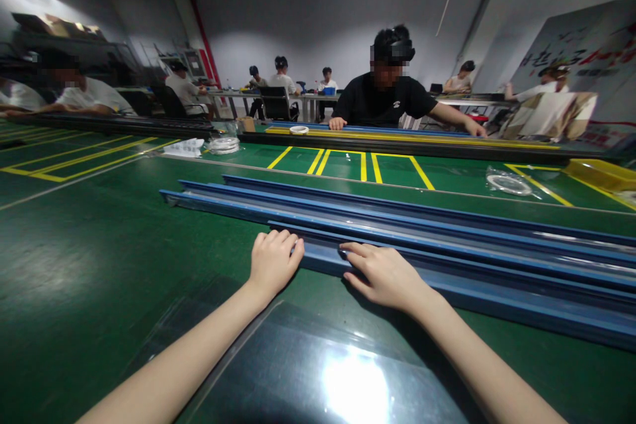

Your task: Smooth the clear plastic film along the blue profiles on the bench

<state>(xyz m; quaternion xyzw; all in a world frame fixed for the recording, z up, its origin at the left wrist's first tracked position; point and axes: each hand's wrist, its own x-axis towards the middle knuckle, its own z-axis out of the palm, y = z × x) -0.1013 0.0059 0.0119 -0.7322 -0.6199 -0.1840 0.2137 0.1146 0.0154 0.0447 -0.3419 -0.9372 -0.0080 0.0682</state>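
Observation:
A long blue channel profile (477, 288) lies nearest to me on the green table, running off to the right. My left hand (275, 258) is closed around its left end, fingers curled over the top and thumb along the near side. Farther right, my right hand (382, 271) grips the same profile, its fingers over the upper edge and its thumb low against the front wall. A small dark spot shows at a right fingertip; I cannot make out what it is. Just behind lie more blue channel profiles (308, 210), roughly parallel.
Clear plastic sheets (278, 358) lie in front of me, reflecting a lamp. Yellow tape lines (364, 167) mark the green table (89, 238). Bagged white coils (509, 182) and a yellow tray (603, 174) sit at right. Opposite, a person in black (387, 96) handles long profiles.

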